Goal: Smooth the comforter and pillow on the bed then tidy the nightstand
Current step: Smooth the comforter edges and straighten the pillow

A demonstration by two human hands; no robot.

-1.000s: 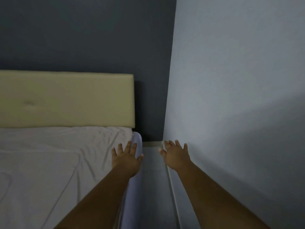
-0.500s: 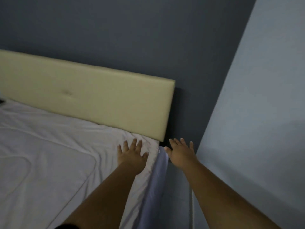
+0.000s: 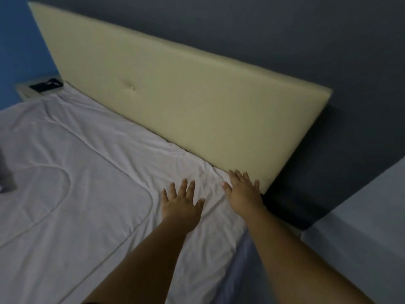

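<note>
Both hands lie flat, fingers spread, at the comforter's (image 3: 92, 172) top right corner: left hand (image 3: 180, 204) beside right hand (image 3: 243, 191), near the headboard (image 3: 186, 95).

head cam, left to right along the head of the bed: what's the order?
nightstand → dark object on it → left hand flat on the white comforter → right hand at the headboard corner → pale side wall

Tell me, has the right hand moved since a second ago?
Yes. The right hand has crossed leftward from the gap beside the bed onto the comforter, by the headboard corner.
</note>
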